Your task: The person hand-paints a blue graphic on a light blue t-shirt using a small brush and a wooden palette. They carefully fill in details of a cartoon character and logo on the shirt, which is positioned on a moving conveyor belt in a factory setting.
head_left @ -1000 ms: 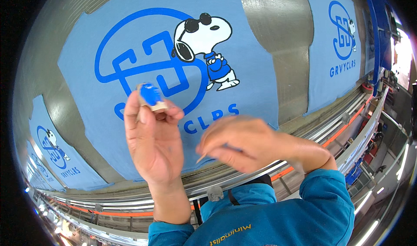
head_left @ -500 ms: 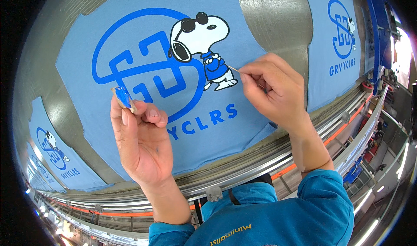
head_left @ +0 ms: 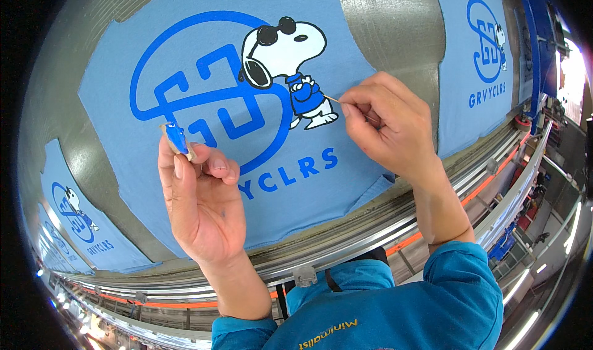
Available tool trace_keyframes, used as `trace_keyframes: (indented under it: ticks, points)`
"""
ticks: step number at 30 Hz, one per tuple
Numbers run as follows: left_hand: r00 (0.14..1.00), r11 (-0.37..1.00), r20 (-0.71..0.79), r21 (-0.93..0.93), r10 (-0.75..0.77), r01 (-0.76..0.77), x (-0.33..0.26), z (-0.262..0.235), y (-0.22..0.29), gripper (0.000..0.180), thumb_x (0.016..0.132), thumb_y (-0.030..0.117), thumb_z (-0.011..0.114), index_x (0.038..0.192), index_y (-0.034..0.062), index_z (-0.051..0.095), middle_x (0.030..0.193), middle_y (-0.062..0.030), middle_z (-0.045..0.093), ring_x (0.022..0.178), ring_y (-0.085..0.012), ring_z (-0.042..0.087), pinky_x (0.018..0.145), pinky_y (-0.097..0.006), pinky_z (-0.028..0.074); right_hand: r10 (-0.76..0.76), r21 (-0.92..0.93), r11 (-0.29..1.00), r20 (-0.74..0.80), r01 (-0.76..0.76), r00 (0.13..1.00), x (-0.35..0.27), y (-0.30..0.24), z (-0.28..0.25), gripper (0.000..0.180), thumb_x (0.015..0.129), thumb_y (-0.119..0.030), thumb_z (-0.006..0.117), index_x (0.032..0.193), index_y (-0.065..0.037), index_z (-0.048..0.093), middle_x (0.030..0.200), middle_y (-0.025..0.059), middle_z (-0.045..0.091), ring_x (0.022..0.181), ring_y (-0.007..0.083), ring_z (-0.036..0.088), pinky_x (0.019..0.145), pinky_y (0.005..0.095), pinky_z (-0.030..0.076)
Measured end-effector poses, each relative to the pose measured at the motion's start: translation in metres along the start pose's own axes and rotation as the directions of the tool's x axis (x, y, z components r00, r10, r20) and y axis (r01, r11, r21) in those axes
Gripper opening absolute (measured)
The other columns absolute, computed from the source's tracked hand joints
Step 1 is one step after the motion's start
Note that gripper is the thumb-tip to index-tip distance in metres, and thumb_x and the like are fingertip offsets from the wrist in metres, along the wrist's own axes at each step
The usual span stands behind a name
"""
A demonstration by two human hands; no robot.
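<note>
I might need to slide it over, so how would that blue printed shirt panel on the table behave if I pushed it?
The blue shirt panel is probably floppy: it lies flat, hugging the grey table. It would likely bunch rather than slide whole. It looks thin and light.

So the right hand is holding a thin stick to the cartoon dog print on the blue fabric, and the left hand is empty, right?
Not quite. In the head view the left hand is not empty: its grip pinches a small blue-smeared piece. The right hand does hold the thin stick at the cartoon dog print.
</note>
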State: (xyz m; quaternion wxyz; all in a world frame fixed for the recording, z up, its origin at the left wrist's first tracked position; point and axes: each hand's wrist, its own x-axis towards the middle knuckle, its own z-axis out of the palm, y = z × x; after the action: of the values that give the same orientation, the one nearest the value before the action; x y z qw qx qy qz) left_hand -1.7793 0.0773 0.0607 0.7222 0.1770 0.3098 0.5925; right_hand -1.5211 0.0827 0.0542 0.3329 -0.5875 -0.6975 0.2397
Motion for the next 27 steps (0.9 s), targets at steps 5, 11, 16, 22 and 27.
trace_keyframes:
  ticks: [5,11,16,22,27]
  points:
    - [1.0,1.0,0.009,-0.005,-0.003,0.003,0.0001,-0.001,0.0001,0.037,0.111,0.015,0.047,0.147,0.0066,0.05,0.12,-0.005,0.067,0.093,-0.0184,0.054,0.081,-0.033,0.047,0.014,0.0,1.0,0.002,-0.014,1.0,0.0003,-0.0002,-0.0002,0.011,0.08,0.003,0.074,0.09,-0.002,0.071,0.081,0.0067,0.064,0.064,0.0185,0.063,0.057,0.0296,0.051]
    - [1.0,1.0,-0.004,0.001,-0.011,0.011,-0.0002,0.0005,0.0002,0.037,0.111,0.015,0.047,0.146,0.0066,0.051,0.119,-0.0044,0.066,0.093,-0.0182,0.053,0.08,-0.033,0.046,0.022,0.006,1.0,0.005,-0.022,1.0,0.0005,0.0002,-0.0006,0.01,0.081,0.003,0.073,0.089,-0.002,0.07,0.081,0.0068,0.064,0.065,0.0183,0.064,0.058,0.0297,0.051]
    - [1.0,1.0,-0.02,0.007,-0.006,0.006,-0.0007,0.0013,0.0,0.037,0.11,0.015,0.047,0.146,0.0066,0.051,0.118,-0.0043,0.065,0.092,-0.0179,0.052,0.08,-0.032,0.046,0.031,0.021,0.999,0.019,-0.031,0.999,0.0013,0.0,-0.0015,0.01,0.08,0.003,0.073,0.089,-0.002,0.07,0.081,0.0067,0.064,0.065,0.0181,0.064,0.058,0.0299,0.052]
    - [1.0,1.0,-0.019,-0.001,-0.013,0.013,0.0,0.0017,0.0001,0.037,0.11,0.015,0.048,0.146,0.0065,0.051,0.118,-0.0048,0.066,0.092,-0.0179,0.052,0.08,-0.032,0.046,0.034,0.003,0.999,0.016,-0.034,0.999,0.0018,-0.0001,-0.0024,0.01,0.08,0.004,0.073,0.087,-0.002,0.07,0.08,0.0067,0.064,0.065,0.0177,0.064,0.058,0.0293,0.052]
    - [1.0,1.0,-0.027,-0.003,-0.009,0.009,-0.0006,0.0012,0.0,0.037,0.11,0.015,0.048,0.146,0.0064,0.051,0.119,-0.0052,0.066,0.092,-0.0182,0.052,0.08,-0.032,0.046,0.029,0.006,1.0,0.013,-0.029,0.999,0.0017,0.0006,-0.0014,0.01,0.079,0.004,0.073,0.087,-0.002,0.07,0.079,0.0062,0.063,0.065,0.0169,0.063,0.058,0.0289,0.052]
